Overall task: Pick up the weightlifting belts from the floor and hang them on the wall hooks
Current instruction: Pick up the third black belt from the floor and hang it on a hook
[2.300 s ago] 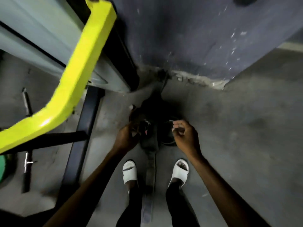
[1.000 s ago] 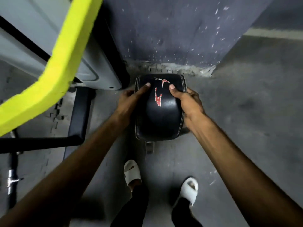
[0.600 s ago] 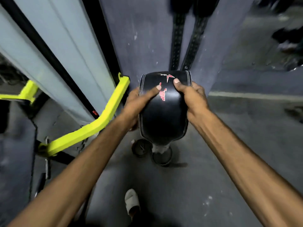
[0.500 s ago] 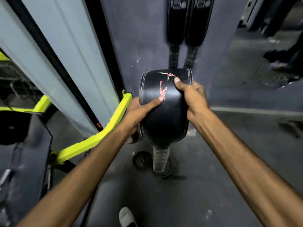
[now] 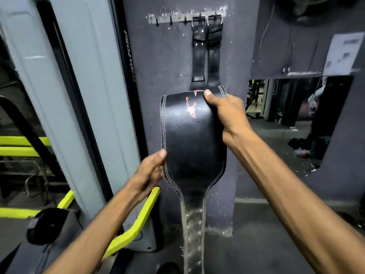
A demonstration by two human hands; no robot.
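I hold a wide black leather weightlifting belt with white stitching and a worn red logo upright in front of the dark grey wall. My right hand grips its upper right edge, thumb across the front. My left hand rests on its lower left edge, fingers behind it. The belt's narrow grey strap end hangs down toward the floor. High on the wall a metal hook rail carries two black belts hung by their buckles on its right hooks; the hooks to their left are bare.
A grey machine column with yellow frame bars stands close on the left. A mirror and a posted paper are on the wall at right. Concrete floor lies below.
The belt came up off the floor and now stands high before the wall. My view has tilted up to the hook rail. My left hand has slid down to the belt's lower edge.
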